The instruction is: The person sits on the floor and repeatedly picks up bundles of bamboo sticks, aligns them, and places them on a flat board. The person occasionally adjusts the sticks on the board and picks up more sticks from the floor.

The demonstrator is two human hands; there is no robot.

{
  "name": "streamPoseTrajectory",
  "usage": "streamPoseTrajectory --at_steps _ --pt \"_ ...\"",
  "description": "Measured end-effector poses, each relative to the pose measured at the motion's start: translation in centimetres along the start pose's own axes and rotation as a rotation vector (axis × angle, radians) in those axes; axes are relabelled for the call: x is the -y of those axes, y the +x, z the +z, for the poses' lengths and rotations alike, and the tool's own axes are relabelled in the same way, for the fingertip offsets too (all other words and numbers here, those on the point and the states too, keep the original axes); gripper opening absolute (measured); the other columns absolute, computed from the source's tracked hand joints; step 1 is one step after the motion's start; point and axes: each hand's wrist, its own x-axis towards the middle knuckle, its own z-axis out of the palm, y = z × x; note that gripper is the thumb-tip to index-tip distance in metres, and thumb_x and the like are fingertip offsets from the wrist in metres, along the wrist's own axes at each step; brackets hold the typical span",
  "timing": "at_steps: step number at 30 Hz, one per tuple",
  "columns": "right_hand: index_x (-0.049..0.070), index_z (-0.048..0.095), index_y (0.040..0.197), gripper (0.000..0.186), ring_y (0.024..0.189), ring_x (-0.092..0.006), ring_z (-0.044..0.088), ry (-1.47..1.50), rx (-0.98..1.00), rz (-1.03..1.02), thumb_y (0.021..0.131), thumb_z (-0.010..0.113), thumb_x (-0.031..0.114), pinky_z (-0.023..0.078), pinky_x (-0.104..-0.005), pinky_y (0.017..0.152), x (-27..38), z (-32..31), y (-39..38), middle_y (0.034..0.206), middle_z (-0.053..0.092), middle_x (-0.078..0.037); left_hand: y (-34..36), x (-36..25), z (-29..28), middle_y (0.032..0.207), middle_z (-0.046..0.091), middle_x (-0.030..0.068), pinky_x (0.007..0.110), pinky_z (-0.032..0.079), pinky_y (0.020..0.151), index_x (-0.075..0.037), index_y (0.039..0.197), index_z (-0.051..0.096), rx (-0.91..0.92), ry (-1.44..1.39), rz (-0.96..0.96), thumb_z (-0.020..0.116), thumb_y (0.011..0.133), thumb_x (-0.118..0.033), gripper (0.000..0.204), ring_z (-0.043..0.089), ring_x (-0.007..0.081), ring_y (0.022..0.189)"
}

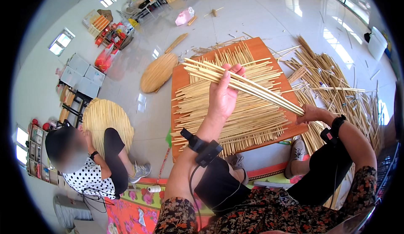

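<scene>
Several long pale straw-like stalks (pixel 259 92) are held slantwise over the table, their left ends higher in the view. My left hand (pixel 225 92) is closed round them near the left end, thumb on top. At their right end my right hand (pixel 313 114) grips the same stalks, its fingers partly hidden by the hand itself. Below them a layered mat of stalks (pixel 235 124), crossed by others at the far side, lies on the brown wooden table (pixel 269 47).
Loose stalks (pixel 336 78) lie heaped on the floor right of the table. A round stalk mat (pixel 159 72) lies on the floor to the left. A person in a polka-dot top (pixel 90 177) sits at the left, with another round mat (pixel 108 122). A red flowered cloth (pixel 130 213) covers the floor nearby.
</scene>
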Motion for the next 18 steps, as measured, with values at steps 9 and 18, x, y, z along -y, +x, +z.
streamPoseTrajectory --at_steps 9,18 --pt "0.004 0.074 0.082 0.019 0.063 -0.0121 0.068 0.069 -0.008 -0.111 0.078 0.084 0.02 0.056 -0.0271 0.059 -0.5 -0.5 0.9 0.073 0.072 -0.005 0.2 0.6 0.2 0.121 0.067 0.0132 0.044 0.051 0.108 -0.008 0.112 0.064 -0.059 -0.025 0.016 0.062 0.101 -0.021 0.017 0.063 0.0287 0.118" --pt "0.004 0.076 0.086 0.013 0.067 -0.0129 0.068 0.004 0.086 -0.044 0.081 0.079 0.017 0.055 -0.0277 0.061 0.9 0.3 0.1 0.075 0.072 -0.004 -0.4 0.9 1.1 0.104 0.067 0.009 0.047 0.052 0.104 -0.009 0.108 0.061 0.072 -0.019 -0.027 0.058 0.104 -0.026 0.017 0.065 0.0262 0.106"
